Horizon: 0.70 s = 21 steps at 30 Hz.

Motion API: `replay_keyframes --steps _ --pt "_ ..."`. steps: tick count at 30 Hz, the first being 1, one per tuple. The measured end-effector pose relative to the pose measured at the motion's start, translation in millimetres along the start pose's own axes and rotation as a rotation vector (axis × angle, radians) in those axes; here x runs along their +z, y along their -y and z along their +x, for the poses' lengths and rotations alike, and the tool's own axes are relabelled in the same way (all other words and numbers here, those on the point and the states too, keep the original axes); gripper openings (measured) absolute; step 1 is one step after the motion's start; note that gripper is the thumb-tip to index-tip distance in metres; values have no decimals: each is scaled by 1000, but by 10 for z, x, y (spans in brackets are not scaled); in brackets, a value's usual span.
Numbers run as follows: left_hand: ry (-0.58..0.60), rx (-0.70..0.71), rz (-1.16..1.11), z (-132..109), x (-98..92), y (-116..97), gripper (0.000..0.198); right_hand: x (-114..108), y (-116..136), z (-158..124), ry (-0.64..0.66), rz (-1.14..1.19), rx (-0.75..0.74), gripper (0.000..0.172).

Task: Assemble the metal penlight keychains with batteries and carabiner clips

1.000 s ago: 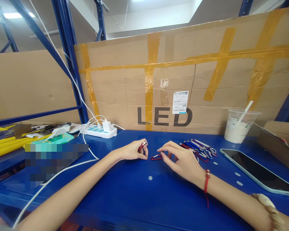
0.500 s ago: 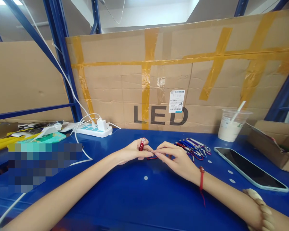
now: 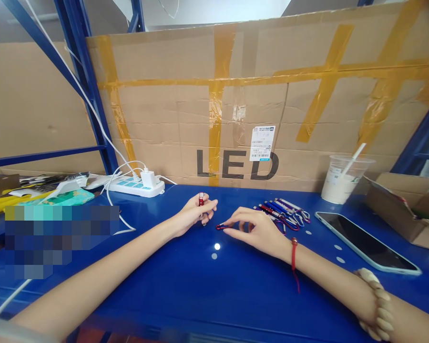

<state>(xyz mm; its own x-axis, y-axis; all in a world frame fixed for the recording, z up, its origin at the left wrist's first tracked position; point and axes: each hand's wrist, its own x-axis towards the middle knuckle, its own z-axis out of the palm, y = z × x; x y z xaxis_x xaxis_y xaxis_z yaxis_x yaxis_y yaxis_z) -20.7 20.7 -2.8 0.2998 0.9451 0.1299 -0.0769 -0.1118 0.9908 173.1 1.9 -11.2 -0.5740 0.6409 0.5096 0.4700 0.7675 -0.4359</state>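
My left hand (image 3: 196,212) is closed around a small red cylinder with a silver end (image 3: 201,200), held upright over the blue table (image 3: 157,290). To its right, my right hand (image 3: 259,231) pinches a small red carabiner clip (image 3: 220,227) between thumb and forefinger. The two hands are apart. Beyond my right hand lies a group of slim red, blue and purple pieces with carabiners (image 3: 284,212). A bright round light spot (image 3: 217,247) shows on the table below the clip.
A phone (image 3: 368,242) lies at the right, near a plastic cup with a straw (image 3: 341,181) and an open cardboard box (image 3: 402,205). A white power strip (image 3: 136,186) with cables stands back left. A large cardboard sheet (image 3: 164,124) rises behind the table.
My hands have moved apart, and the red clip shows more clearly in my right fingers. The bright spot has appeared on the table. The view has tilted down slightly.
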Motion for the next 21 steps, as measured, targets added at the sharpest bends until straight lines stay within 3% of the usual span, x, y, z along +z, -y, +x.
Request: replay_keyframes --steps 4,7,15,21 --pt "-69 24 -15 9 -21 -36 45 15 50 -24 177 19 -44 33" --pt "-76 23 -5 -6 -9 -46 43 54 98 -38 238 4 -60 32" --pt "-43 -4 30 -54 69 -64 38 171 210 -18 236 1 -58 22" --pt "59 58 134 -85 77 -85 30 125 58 29 146 -151 -86 18"
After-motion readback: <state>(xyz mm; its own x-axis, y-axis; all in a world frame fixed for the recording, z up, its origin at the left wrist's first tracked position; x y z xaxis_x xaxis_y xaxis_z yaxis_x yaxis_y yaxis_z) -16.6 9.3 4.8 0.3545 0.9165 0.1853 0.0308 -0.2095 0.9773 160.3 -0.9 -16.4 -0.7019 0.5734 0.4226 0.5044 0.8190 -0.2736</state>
